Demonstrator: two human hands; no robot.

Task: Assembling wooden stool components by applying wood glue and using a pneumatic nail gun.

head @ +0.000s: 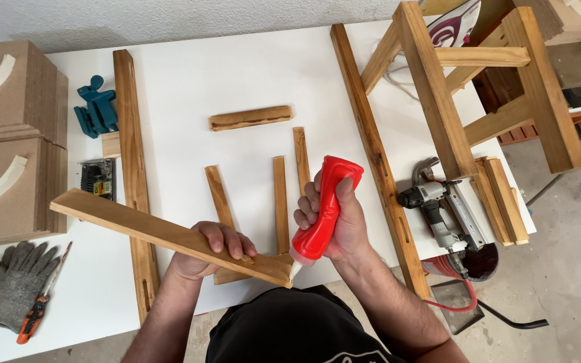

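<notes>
While the left hand point(211, 250) gripped a wooden slat point(163, 234) above the white table point(183, 81) | right hand point(334, 222) squeezed a red glue bottle point(323, 212), nozzle touching the slat's end | nail gun point(442, 212) lay nearby.

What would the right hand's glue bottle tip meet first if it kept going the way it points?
The end of the wooden slat held by the left hand; the red bottle in the right hand looks almost touching it.

Glue bottle point(323, 212) is glossy red plastic, slat point(163, 235) bare matt wood w/ visible grain, far-left glove point(13, 282) grey knit cloth.
</notes>
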